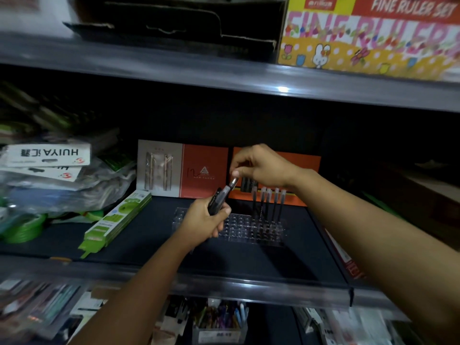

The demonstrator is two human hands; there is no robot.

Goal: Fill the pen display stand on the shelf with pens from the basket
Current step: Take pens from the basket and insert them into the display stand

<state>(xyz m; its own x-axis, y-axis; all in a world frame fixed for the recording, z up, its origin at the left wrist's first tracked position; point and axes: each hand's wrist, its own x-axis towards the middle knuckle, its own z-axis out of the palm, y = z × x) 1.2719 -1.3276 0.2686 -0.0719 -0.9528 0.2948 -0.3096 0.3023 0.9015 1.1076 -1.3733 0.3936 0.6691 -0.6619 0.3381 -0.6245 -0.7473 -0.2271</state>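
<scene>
Left hand (206,220) grips pens (221,196); right hand (261,166) pinches top

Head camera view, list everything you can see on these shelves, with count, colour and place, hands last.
pen display stand: one, clear, middle shelf centre
standing pens: about five, dark, stand's right rear
held pens: small bunch, dark, in left hand
backing cards: two, orange and grey, behind stand
green packs: stack, left of stand
ruler set box: one, yellow-pink, top shelf right
left hand: grips bunch
right hand: fingers pinch one pen's top
</scene>
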